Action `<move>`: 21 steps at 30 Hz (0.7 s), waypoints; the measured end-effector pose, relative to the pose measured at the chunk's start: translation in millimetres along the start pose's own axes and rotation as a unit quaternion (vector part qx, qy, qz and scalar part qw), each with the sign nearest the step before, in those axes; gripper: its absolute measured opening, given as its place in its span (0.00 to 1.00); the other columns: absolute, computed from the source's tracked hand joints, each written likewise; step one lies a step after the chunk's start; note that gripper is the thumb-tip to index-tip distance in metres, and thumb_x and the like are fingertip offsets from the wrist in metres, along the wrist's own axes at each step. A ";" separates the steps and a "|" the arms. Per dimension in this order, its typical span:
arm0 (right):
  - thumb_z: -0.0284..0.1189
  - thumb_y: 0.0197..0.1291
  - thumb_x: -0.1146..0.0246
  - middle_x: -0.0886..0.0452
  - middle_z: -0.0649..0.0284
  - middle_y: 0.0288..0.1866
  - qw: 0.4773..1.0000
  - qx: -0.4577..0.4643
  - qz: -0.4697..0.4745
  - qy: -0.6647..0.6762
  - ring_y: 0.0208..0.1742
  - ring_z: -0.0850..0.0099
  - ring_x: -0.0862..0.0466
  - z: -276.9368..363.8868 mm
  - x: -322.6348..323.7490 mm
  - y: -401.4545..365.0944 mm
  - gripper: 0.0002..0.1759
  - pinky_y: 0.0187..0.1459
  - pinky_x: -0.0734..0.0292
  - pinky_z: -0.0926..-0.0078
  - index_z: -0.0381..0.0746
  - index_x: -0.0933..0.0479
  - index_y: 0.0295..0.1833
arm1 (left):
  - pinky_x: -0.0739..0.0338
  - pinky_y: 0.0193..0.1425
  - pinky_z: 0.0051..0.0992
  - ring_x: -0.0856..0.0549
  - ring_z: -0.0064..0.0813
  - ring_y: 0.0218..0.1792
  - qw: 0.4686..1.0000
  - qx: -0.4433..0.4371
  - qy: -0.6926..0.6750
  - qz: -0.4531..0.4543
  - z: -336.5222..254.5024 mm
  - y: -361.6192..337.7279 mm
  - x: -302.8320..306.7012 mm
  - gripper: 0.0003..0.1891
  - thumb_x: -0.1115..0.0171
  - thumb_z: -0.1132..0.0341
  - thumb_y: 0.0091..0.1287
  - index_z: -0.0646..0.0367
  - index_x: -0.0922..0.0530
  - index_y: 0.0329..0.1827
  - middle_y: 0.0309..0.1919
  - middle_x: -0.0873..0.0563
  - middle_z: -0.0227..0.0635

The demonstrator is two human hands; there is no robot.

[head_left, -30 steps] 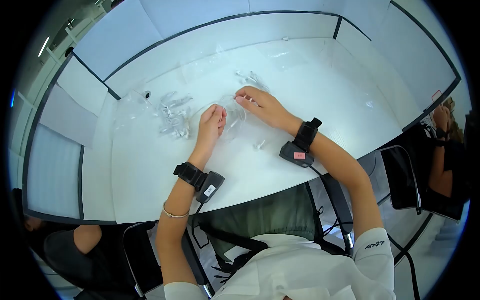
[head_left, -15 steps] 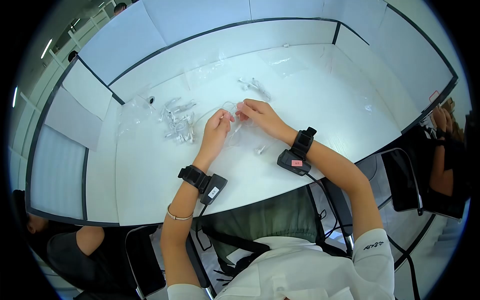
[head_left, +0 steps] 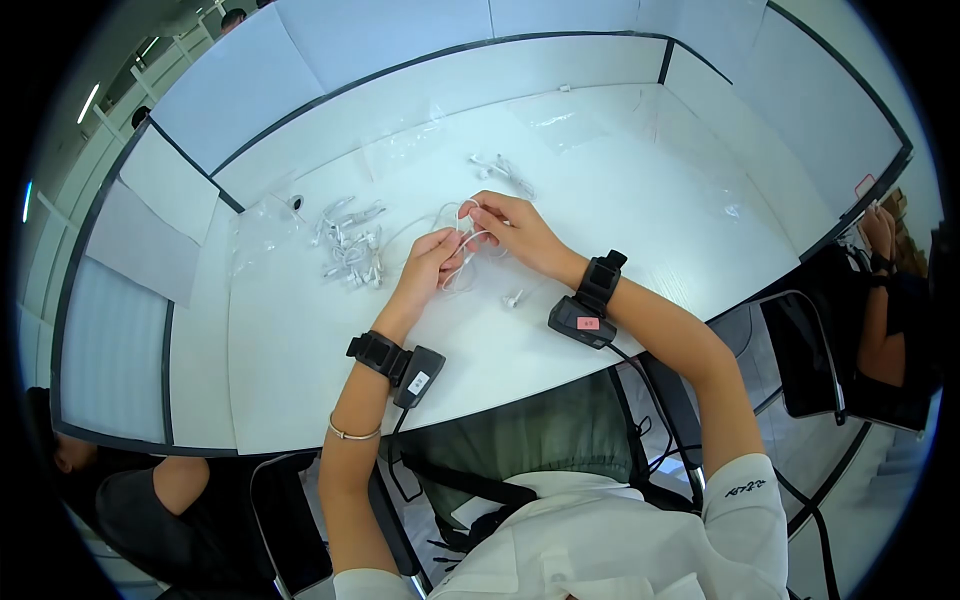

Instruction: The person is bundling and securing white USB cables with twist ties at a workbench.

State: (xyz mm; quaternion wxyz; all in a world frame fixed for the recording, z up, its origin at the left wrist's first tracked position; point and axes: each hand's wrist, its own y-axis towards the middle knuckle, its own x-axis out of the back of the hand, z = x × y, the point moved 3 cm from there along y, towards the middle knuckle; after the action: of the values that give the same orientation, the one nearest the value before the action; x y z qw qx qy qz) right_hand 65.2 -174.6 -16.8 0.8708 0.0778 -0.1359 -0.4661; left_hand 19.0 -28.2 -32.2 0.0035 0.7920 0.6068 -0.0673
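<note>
While the two bare hands meet over the middle of the smooth white bench (head_left: 650, 220), a thin, flexible white cord (head_left: 485, 233) hangs in loose loops between and around their fingers. The left hand (head_left: 430, 264) has its thumb and curled fingers together, apparently clamped on part of the cord. The right hand (head_left: 518, 228), slightly farther from the body, pinches it between thumb and fingertips at an upper loop; the exact contact is too small to make out.

The step in hand looks like arranging the loops by touch. The next move seems to call for one hand holding the gathered part steady while the other guides a loose strand, gently enough not to pull a knot tight.

Being looped, the cord has no single straight long axis. One strand runs off leftward from the hands, towards a tangled heap of white cords and clear plastic (head_left: 350, 245); whether it joins the heap cannot be told. Another strand curves down towards the bench's near edge. Which way its ends point is unclear.

A small white piece (head_left: 512, 298) lies just nearer the body, and a slim, elongated white bundle (head_left: 505, 172) lies beyond the right hand.
</note>
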 end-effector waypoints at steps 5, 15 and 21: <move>0.35 0.67 0.48 0.29 0.72 0.26 0.998 -0.052 0.019 0.007 0.27 0.85 0.31 3.1 0.4 -2.7 0.13 0.32 0.33 0.87 0.38 0.26 0.48 | 0.53 0.17 0.14 0.45 0.09 0.14 0.997 0.006 -0.028 -0.067 3.9 0.4 4.4 0.15 0.56 0.59 0.72 0.61 0.27 0.33 0.16 0.40 0.17; 0.32 0.63 0.45 0.25 0.71 0.30 0.995 0.026 -0.002 -0.096 0.30 0.83 0.30 1.9 3.6 0.4 0.10 0.34 0.33 0.84 0.36 0.25 0.38 | 0.53 0.15 0.14 0.46 0.08 0.13 0.989 -0.038 -0.026 -0.143 5.4 2.6 11.6 0.15 0.54 0.61 0.71 0.61 0.27 0.32 0.15 0.39 0.18; 0.30 0.58 0.40 0.24 0.67 0.28 0.987 0.113 -0.030 -0.109 0.29 0.78 0.28 7.0 1.7 1.4 0.08 0.34 0.32 0.80 0.36 0.25 0.36 | 0.54 0.17 0.15 0.46 0.08 0.14 0.993 -0.046 0.012 -0.111 5.7 3.2 10.6 0.15 0.55 0.61 0.71 0.63 0.26 0.33 0.16 0.40 0.17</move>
State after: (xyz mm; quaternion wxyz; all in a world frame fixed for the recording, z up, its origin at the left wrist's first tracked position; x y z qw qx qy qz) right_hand 65.0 -175.2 -9.5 0.8217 0.1284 -0.2797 -0.4796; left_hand 24.2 -19.4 -39.3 0.0252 0.7193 0.6937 -0.0294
